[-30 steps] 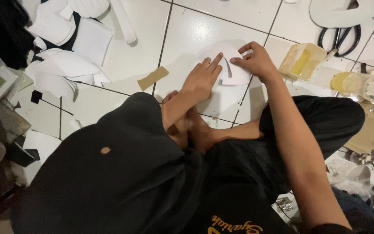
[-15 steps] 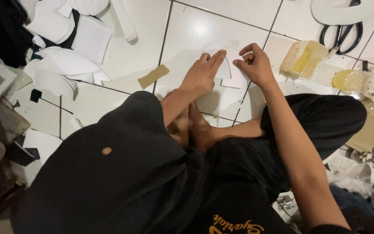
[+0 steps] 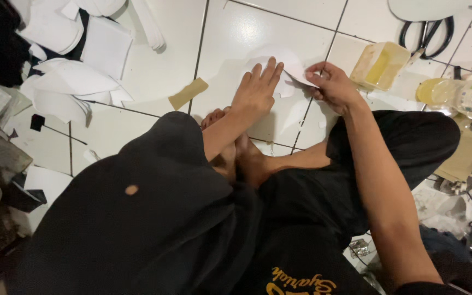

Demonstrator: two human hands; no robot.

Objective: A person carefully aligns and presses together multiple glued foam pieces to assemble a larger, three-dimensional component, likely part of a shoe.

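Observation:
I sit cross-legged on a white tiled floor (image 3: pixel 236 33) in black clothes. My left hand (image 3: pixel 259 89) lies flat, fingers spread, pressing on a white cut-out sheet (image 3: pixel 266 55) on the tiles. My right hand (image 3: pixel 334 87) pinches the right edge of a white piece (image 3: pixel 301 74) and lifts it off the sheet. My bare feet (image 3: pixel 241 158) are tucked below the hands.
A tan strip (image 3: pixel 188 93) lies left of my left hand. An open yellowish plastic container (image 3: pixel 379 65) and black scissors (image 3: pixel 427 33) are at the upper right. White cut pieces (image 3: pixel 66 82) pile at the upper left. Jars and clutter (image 3: pixel 465 95) fill the right side.
My right hand has curled from resting on the sheet to pinching its right edge and peeling it up. My left hand stays pressed flat.

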